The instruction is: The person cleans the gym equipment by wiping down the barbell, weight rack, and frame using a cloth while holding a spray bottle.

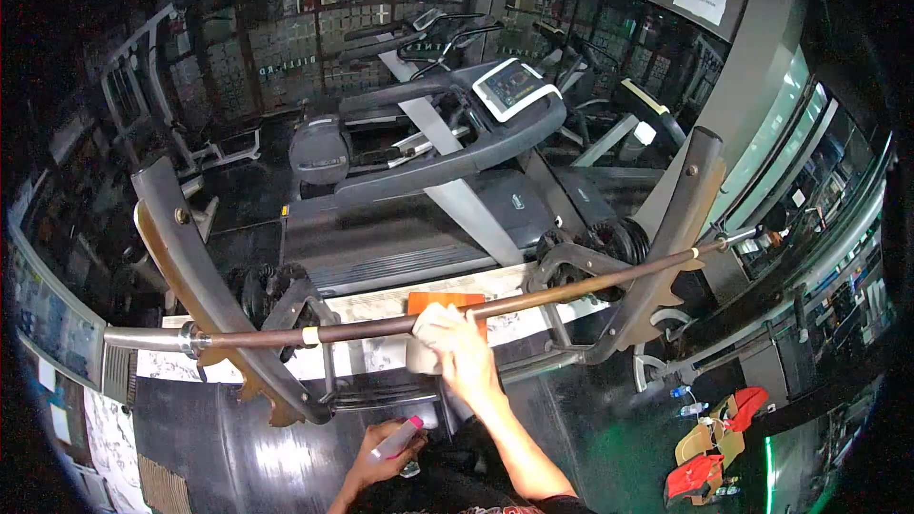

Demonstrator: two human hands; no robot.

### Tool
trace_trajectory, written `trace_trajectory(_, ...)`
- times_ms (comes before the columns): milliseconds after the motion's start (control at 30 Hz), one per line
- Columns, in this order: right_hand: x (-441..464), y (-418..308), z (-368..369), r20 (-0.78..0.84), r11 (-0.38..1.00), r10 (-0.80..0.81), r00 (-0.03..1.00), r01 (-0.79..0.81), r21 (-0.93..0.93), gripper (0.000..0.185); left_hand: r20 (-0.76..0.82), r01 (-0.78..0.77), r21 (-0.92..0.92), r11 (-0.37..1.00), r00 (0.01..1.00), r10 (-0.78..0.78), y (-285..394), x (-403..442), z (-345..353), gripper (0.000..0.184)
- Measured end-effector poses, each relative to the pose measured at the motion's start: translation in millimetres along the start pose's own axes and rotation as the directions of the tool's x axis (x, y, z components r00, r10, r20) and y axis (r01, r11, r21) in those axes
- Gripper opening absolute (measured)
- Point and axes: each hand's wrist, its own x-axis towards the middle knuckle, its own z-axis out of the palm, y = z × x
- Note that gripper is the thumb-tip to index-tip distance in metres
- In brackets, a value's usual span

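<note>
The treadmill [381,233] is the largest thing before me, its lit screen [517,88] tilted toward my side. Nearer stand the two dark uprights of the rack, the left upright [195,271] and the right upright [681,209], with toothed lower edges. The long barbell [581,286] crosses in front of me from one upright to the other, its brownish shaft rising toward my right. Low on my right lie some red and tan items [705,447] on the floor, with small bottles beside them. An orange panel [446,302] shows just behind the shaft.

My right hand [466,366] is at the middle of the barbell, fingers bent and pressed together over the whitish cloth [436,328], which lies against the shaft. I can't tell how far my fingertips wrap under it. Lower down, below the bar, my left hand [379,452] curls its fingers around the pink-topped bottle [394,442], which slants up to the right.
</note>
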Motion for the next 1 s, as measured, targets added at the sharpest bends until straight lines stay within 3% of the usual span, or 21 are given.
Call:
trace_trajectory(100,-5,18,-15,0.115,0.985,-0.036,0.993,0.055,-0.166,0.03,0.066,0.021,-0.046,0.999,0.998,-0.018,8,3,1,0.012)
trace_trajectory(133,-8,27,-24,0.007,0.971,0.192,0.981,-0.189,-0.15,0.029,0.071,0.003,-0.031,1.0,0.997,-0.001,10,3,2,0.012)
trace_trajectory(167,-6,34,-41,-0.141,0.958,0.28,0.95,-0.286,-0.028,0.026,0.077,-0.013,-0.019,1.0,0.997,0.015,11,2,2,0.013)
trace_trajectory(200,-2,46,-62,-0.232,0.951,0.255,0.939,-0.287,-0.113,0.026,0.08,-0.01,-0.022,1.0,0.997,0.011,10,1,3,0.013)
trace_trajectory(233,3,78,-74,-0.387,0.959,0.097,0.917,-0.191,-0.211,0.026,0.095,-0.009,0.009,1.0,0.995,0.008,7,-1,3,0.013)
trace_trajectory(300,16,100,-102,-0.467,0.858,0.097,0.879,-0.312,-0.409,0.024,0.111,-0.009,0.041,0.999,0.994,0.004,0,-4,1,0.013)
trace_trajectory(400,14,128,-83,-0.331,0.797,0.095,0.939,-0.271,-0.539,0.02,0.092,0.025,-0.043,0.999,0.996,-0.021,-5,-7,0,0.014)
trace_trajectory(467,10,97,-50,-0.294,0.908,0.099,0.951,-0.207,-0.363,0.021,0.055,-0.071,0.036,0.997,0.996,0.069,1,-2,-2,0.014)
trace_trajectory(500,12,77,-35,-0.176,0.981,0.069,0.982,-0.098,-0.166,0.022,0.069,-0.069,0.033,0.997,0.995,0.066,-2,-1,-2,0.014)
trace_trajectory(567,15,38,5,-0.142,0.975,-0.051,0.989,0.018,-0.221,0.023,0.101,-0.044,0.053,0.998,0.994,0.039,-10,4,0,0.015)
trace_trajectory(633,17,3,23,-0.077,0.997,-0.062,0.995,0.065,0.044,0.024,0.081,-0.054,-0.004,0.999,0.995,0.054,-4,6,5,0.019)
trace_trajectory(733,11,-7,17,0.012,1.0,0.028,1.0,-0.028,0.005,0.028,0.168,-0.055,-0.111,0.992,0.983,0.073,-2,12,12,0.021)
trace_trajectory(800,14,-5,-14,0.263,0.932,0.126,0.957,-0.205,0.299,0.031,0.183,-0.007,-0.13,0.992,0.983,0.031,11,15,14,0.019)
trace_trajectory(833,10,11,-21,0.216,0.922,0.081,0.973,-0.156,0.354,0.029,0.192,-0.007,-0.13,0.992,0.981,0.032,12,15,16,0.019)
trace_trajectory(867,7,25,-33,0.186,0.954,0.139,0.973,-0.182,0.239,0.029,0.171,-0.012,-0.114,0.993,0.985,0.031,13,16,18,0.017)
trace_trajectory(933,15,31,-71,-0.071,0.953,0.303,0.95,-0.301,0.043,0.027,0.158,-0.021,-0.101,0.995,0.987,0.037,11,18,21,0.015)
trace_trajectory(1000,24,69,-100,-0.348,0.977,0.141,0.927,-0.188,-0.104,0.023,0.178,-0.026,-0.116,0.993,0.983,0.046,1,19,22,0.013)
